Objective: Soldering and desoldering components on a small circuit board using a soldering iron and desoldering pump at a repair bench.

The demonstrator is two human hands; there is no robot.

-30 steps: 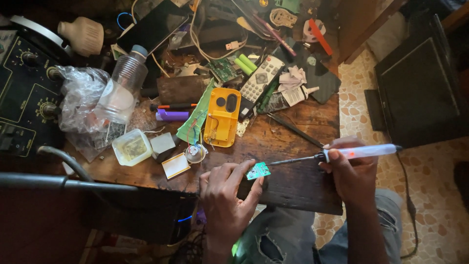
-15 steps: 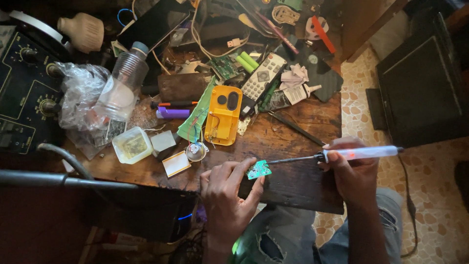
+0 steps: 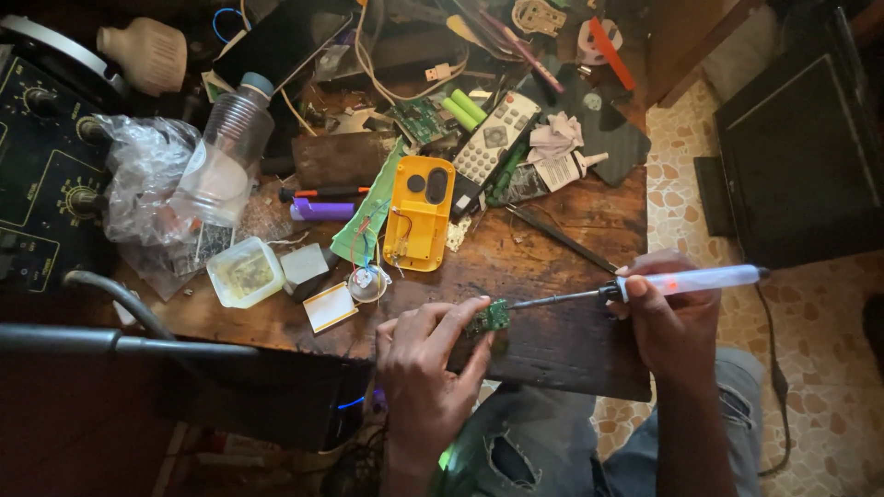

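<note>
Tabletop: the cluttered dark wooden tabletop (image 3: 552,345) is leaving bare room only along its near edge.
Yellow case: the opened yellow plastic casing (image 3: 419,213) is lying behind, apart.
Right hand: the right hand (image 3: 670,324) is gripping the translucent-handled soldering iron (image 3: 686,281), fingers wrapped around it, tip touching the board.
Left hand: the left hand (image 3: 428,364) is pinning the small green circuit board (image 3: 492,317), fingers narrow, near the front edge.

Single head cam, looking near-straight down from close above the cluttered dark wooden workbench (image 3: 552,340). Wearer's knees at 6 o'clock, bench's far clutter at 12, patterned tile floor (image 3: 810,322) at 3.
</note>
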